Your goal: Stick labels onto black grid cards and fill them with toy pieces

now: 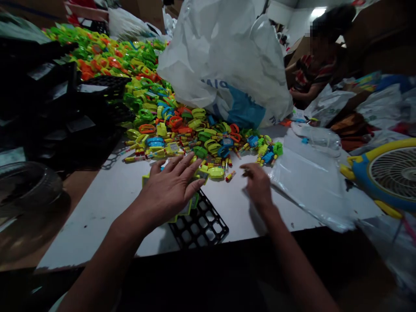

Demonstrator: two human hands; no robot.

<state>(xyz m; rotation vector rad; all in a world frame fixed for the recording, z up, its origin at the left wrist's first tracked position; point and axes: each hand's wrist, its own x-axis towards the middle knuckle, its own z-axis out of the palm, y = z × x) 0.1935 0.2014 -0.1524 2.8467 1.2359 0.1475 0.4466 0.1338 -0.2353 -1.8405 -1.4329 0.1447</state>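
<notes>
My left hand [172,184] lies palm down with fingers outstretched over bright green-yellow plastic pieces [185,209], which it partly hides. Those pieces are on a black grid tray [203,221] at the near part of the white table. To the right, my right hand [257,182] is held above the table with thumb and fingers pinched together. What it holds, if anything, is too small and dark to make out. Between the hands lie a yellow plastic piece [216,173] and a small yellow tube with a red end [230,176].
Colourful plastic pieces that look like toy watches [143,91] are heaped behind. A large white sack [224,56] stands among them. Black trays [42,95] are stacked left. Clear plastic bags [312,169] and a blue-yellow fan [386,173] are right. Another person [313,69] sits beyond.
</notes>
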